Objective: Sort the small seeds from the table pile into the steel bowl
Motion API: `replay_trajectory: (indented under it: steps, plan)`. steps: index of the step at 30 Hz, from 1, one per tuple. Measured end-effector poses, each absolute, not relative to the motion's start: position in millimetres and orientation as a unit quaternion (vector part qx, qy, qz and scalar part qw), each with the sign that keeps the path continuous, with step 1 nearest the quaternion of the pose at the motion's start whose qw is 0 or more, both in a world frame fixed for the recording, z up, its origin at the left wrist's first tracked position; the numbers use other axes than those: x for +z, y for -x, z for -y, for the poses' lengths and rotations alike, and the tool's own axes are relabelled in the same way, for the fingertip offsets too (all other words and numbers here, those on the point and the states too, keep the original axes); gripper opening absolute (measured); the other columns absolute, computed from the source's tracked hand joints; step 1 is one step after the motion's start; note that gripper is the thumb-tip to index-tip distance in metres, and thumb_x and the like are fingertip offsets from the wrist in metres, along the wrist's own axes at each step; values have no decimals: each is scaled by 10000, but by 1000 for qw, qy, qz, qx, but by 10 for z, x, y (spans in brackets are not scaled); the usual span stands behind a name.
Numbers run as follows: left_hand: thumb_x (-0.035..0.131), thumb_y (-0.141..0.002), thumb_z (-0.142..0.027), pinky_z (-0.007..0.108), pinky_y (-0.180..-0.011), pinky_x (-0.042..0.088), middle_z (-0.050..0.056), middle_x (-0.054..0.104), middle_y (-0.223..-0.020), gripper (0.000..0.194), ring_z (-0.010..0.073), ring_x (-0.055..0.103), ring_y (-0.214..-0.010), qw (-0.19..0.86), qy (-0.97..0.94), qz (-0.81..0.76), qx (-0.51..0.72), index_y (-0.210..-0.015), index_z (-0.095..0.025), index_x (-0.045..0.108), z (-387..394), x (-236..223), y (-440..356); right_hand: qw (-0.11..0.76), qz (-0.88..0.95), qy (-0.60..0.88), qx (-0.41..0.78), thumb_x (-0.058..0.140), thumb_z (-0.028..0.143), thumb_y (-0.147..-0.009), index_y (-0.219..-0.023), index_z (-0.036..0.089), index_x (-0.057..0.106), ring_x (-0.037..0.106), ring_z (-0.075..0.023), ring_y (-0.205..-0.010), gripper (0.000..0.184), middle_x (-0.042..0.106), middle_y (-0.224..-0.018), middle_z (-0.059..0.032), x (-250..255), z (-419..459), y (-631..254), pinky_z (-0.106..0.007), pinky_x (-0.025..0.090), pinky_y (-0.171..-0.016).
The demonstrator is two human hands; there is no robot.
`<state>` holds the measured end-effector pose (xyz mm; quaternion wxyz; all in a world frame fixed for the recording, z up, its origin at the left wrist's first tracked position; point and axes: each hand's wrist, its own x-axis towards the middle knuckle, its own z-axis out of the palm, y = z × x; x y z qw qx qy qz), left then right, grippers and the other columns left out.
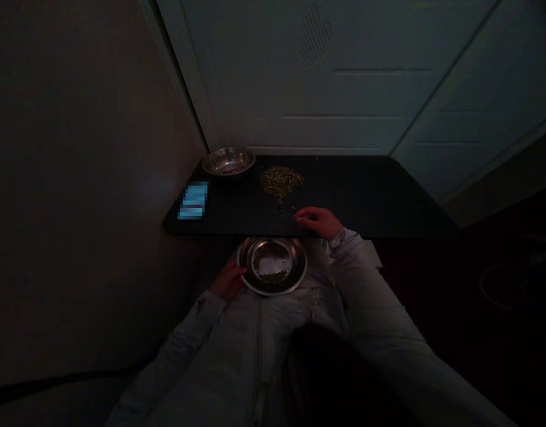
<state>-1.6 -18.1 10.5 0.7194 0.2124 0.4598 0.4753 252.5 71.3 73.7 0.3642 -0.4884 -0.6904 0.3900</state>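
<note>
In the head view, my left hand (229, 281) grips the left rim of a shiny metal bowl (301, 274) below the table's front edge. A small amount of greenish grains or seeds (273, 276) lies in that bowl, mostly toward its near side. My right hand (318, 222) is over the table's front part, thumb and fingers pinched together; what they hold, if anything, is too small to make out. Just left of its fingertips are a few scattered bits. Beyond them a loose pile of seeds (281, 181) is spread on the dark table.
The black table (366, 196) stands against a pale panelled door (326, 95). At its back left is a second metal bowl (229, 161). A lit, blurred screen (193, 200) lies near the left edge. A wall (99, 178) closes off the left side. The room is dim.
</note>
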Motion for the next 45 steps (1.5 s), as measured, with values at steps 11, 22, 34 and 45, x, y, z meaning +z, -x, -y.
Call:
replay_trajectory:
  steps: [11, 22, 34, 45]
  plan:
    - [618, -527, -44, 271, -656, 473, 17, 681, -763, 371, 166, 623, -713, 714, -221, -459, 479, -882, -152, 622, 198, 80, 36, 594, 488, 590, 247, 476, 447, -694, -794, 179, 504, 537, -133, -669, 287, 559, -691, -16, 550, -975, -2758, -276, 426, -633]
    - [630, -522, -57, 287, -693, 473, 34, 683, -780, 386, 195, 624, -774, 713, -218, -463, 480, -897, -146, 626, 185, 1, 61, 507, 580, 603, 205, 502, 373, -681, -758, 184, 559, 515, -142, -640, 212, 577, -674, -12, 599, -943, -2869, -295, 414, -646]
    - [624, -527, -63, 268, -665, 470, 25, 675, -771, 351, 182, 619, -762, 711, -222, -469, 475, -865, -155, 618, 186, 21, 57, 463, 617, 615, 164, 497, 321, -697, -766, 185, 601, 524, -155, -670, 185, 602, -695, -22, 657, -884, -2834, -303, 416, -661]
    - [625, -516, -41, 261, -660, 479, 19, 683, -779, 366, 179, 626, -759, 715, -204, -466, 479, -865, -153, 615, 179, 39, 39, 477, 606, 608, 189, 500, 318, -687, -775, 181, 597, 528, -153, -670, 190, 593, -697, -16, 625, -901, -2853, -312, 417, -670]
